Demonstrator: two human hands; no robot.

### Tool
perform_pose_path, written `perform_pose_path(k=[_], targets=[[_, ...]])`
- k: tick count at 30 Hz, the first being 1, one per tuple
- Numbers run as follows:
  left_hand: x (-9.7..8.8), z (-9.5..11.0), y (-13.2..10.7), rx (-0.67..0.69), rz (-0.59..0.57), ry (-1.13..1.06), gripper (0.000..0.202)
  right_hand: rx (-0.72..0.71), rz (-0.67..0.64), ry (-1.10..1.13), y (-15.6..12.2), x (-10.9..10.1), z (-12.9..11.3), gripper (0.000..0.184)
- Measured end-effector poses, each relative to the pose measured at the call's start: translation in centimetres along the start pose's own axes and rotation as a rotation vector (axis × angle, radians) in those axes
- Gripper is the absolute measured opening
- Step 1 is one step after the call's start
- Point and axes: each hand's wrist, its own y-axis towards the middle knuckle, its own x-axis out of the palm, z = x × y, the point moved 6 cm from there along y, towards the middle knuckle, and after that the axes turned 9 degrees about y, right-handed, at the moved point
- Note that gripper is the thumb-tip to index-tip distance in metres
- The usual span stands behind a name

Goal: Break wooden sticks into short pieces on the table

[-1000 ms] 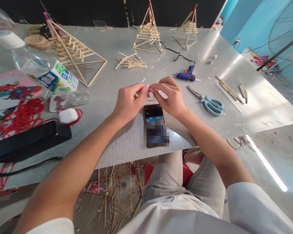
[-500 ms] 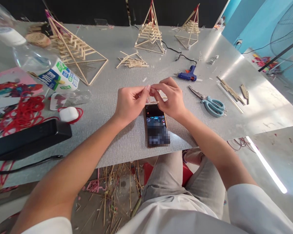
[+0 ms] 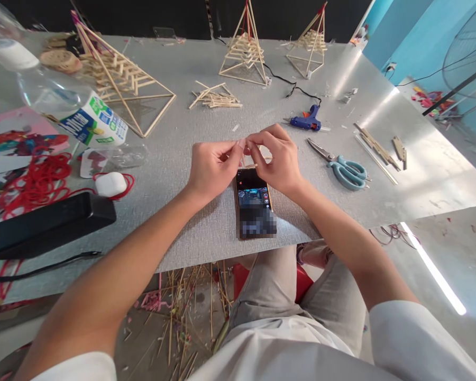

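My left hand (image 3: 216,165) and my right hand (image 3: 275,159) meet fingertip to fingertip just above the phone's far end. Both are closed in a pinch. What lies between the fingertips is mostly hidden; thin pale stick-like pieces (image 3: 266,153) show beneath and behind the right fingers. Below the hands, the phone (image 3: 253,182) lies flat with its screen lit. A small pile of short wooden sticks (image 3: 218,99) rests beyond the hands. To the right are a blue glue gun (image 3: 307,119) and scissors (image 3: 347,172) with blue handles.
Three stick pyramid frames (image 3: 127,87) stand toward the back. Leftward are a plastic bottle (image 3: 95,119), red cord (image 3: 43,174), a white case (image 3: 111,184) and a black box-like device (image 3: 51,222). Flat wooden strips (image 3: 376,145) lie right. Loose sticks litter the floor (image 3: 182,312).
Both hands stay nearly in place, with the fingertips still together. Only a slight shift of the right fingers and of the camera view shows.
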Motion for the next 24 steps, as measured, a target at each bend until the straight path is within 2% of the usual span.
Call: perform_pose_path(k=[9,14,21,24], targets=[[0.0,0.0,-0.2,0.015,0.006,0.084,0.058,0.104,-0.037,0.053,-0.2,0.7,0.8,0.017],[0.0,-0.2,-0.1,0.007,0.011,0.074,0.057,0.076,-0.035,0.063,-0.1,0.5,0.9,0.017],[0.1,-0.5,0.1,-0.048,-0.004,0.008,0.055,-0.054,-0.181,0.063,0.7,-0.5,1.9,0.026],[0.1,-0.4,0.1,-0.048,-0.015,-0.002,0.056,-0.047,-0.197,0.006,0.6,-0.5,1.9,0.030]])
